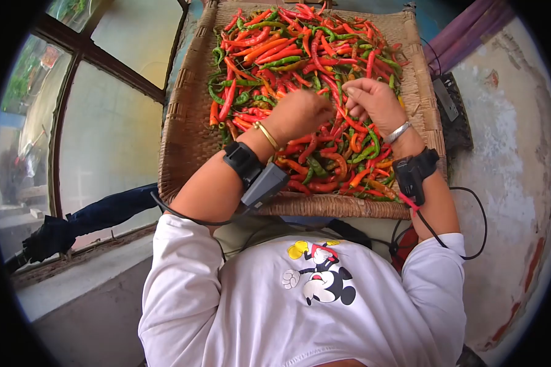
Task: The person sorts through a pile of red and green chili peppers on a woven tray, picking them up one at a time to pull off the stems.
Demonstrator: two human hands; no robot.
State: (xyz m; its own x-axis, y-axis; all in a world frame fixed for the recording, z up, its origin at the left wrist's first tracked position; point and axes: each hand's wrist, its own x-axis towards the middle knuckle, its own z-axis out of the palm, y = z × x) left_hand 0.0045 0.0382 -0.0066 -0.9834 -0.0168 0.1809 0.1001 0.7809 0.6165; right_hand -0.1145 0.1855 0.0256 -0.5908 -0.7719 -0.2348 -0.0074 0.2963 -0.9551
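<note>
A heap of chili peppers (pixel 275 52), mostly red with green and orange ones among them, lies in a woven basket tray (pixel 183 116). Over the middle of the heap, my left hand (pixel 301 114) is curled with its fingers turned inward; whatever it grips is hidden. Close by on the right, my right hand (pixel 376 105) is closed with thumb and forefinger together in a pinch. Something thin may be between those fingertips, but it is too small to name. A small gap separates the two hands, with red peppers showing beneath.
A framed window (pixel 107 116) stands to the left, with a folded dark umbrella (pixel 113 207) along its sill. The worn wall (pixel 502 183) rises at right, near a dark device (pixel 452 110). Black cables (pixel 483 211) trail from the wrist devices.
</note>
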